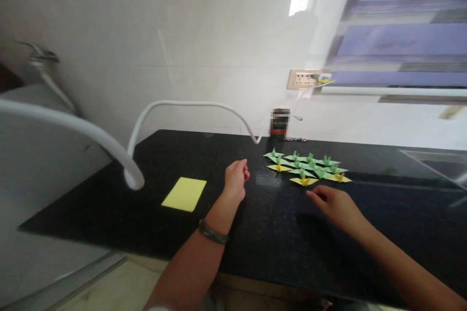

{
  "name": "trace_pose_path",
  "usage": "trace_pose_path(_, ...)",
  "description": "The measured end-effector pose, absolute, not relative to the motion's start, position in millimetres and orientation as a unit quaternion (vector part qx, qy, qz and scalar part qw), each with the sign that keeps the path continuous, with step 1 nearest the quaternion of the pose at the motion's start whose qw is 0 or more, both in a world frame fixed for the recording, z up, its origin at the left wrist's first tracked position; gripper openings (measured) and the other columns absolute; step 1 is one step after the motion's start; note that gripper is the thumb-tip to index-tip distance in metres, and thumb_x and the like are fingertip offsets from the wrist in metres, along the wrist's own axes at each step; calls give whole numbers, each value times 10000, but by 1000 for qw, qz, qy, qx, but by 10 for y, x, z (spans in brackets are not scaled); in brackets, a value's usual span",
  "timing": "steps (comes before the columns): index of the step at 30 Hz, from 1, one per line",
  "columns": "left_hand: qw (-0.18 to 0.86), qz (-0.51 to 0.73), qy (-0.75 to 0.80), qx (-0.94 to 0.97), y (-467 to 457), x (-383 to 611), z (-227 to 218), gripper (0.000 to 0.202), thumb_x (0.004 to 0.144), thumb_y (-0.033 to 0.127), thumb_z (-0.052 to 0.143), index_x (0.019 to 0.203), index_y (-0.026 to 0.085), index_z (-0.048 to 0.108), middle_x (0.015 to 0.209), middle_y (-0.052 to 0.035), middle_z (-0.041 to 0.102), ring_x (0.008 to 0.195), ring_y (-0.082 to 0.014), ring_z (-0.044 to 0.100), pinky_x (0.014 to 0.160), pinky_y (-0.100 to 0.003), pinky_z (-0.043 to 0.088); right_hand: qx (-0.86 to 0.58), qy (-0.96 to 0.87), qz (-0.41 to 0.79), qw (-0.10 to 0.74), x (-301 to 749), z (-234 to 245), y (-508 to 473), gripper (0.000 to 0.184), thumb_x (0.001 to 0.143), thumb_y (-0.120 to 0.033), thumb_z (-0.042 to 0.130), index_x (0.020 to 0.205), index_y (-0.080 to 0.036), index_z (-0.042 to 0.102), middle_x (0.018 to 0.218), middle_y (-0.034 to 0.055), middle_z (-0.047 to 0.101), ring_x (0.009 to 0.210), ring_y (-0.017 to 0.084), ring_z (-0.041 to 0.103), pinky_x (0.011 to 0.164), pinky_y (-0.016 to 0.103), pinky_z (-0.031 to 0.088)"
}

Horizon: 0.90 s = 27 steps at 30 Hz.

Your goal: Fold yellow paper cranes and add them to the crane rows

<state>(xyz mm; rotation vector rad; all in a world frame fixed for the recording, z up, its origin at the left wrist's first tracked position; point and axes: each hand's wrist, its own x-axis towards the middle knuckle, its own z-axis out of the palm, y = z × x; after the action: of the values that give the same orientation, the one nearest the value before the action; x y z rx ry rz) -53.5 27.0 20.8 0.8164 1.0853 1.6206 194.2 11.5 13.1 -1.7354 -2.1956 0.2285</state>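
Observation:
My left hand (pixel 236 178) is held as a loose fist over the dark counter (pixel 146 223), with a dark bangle (pixel 213 233) on its wrist. No object shows in it. To its left lies a flat stack or sheet of yellow paper (pixel 184 194). My right hand (pixel 337 206) has its fingers curled together, the tips just in front of a yellow paper crane (pixel 304 181); I see nothing in them. Beyond it stand several green paper cranes (pixel 310 159) grouped in rows, with two more yellow paper cranes (pixel 279 167) at their edges.
A white bendy holder arm (pixel 204 103) arches over the counter from the left. Near the wall stands a small blurred dark object (pixel 279 124), below a socket panel (pixel 302 79) with a cable. A sink edge (pixel 430 160) lies at right, a faucet (pixel 44 56) at far left.

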Motion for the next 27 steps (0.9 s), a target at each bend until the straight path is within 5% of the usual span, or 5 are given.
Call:
trace_pose_path(5, 435, 569, 516, 469, 180, -744, 411, 272, 653, 406, 517, 543, 157, 511, 507, -13, 502, 480, -115, 497, 509, -243, 386, -576, -784, 129, 192, 1997, -157, -190, 316, 762, -475, 388, 698, -237, 584, 585, 7, 593, 542, 164, 550, 528, 251, 379)
trace_pose_path(9, 364, 454, 598, 550, -91, -1303, 448, 345, 502, 443, 647, 693, 156, 631, 899, -134, 621, 980, -287, 486, 808, -360, 349, -584, -762, 174, 219, 2065, -255, -317, 297, 737, -496, 422, 724, -247, 584, 614, -4, 597, 553, 159, 553, 534, 250, 408)
trace_pose_path(14, 151, 50, 779, 606, -710, -1967, 94, 945, 562, 695, 402, 1281, 96, 269, 1365, -218, 110, 1237, -385, 15, 904, -564, 119, -570, -757, 215, 236, 2121, -319, -424, 269, 722, -494, 449, 705, -261, 582, 633, -1, 599, 591, 168, 561, 552, 254, 431)
trace_pose_path(21, 57, -61, 757, 649, -1769, -1950, -244, 1001, 580, 701, 376, 1326, 118, 48, 1373, -178, -23, 1244, -344, -30, 953, -526, 111, -504, -793, 237, 248, 1884, -261, -531, 241, 747, -451, 444, 698, -257, 577, 622, 11, 580, 577, 160, 542, 531, 255, 419)
trace_pose_path(27, 29, 56, 744, 666, -1921, -1903, -277, 483, 793, 358, 350, 1231, 158, 390, 1316, -108, 320, 1220, -237, 258, 980, -402, 227, -308, -905, 181, 229, 846, -8, -723, 249, 816, -308, 382, 708, -202, 581, 682, 42, 565, 665, 156, 524, 615, 257, 394)
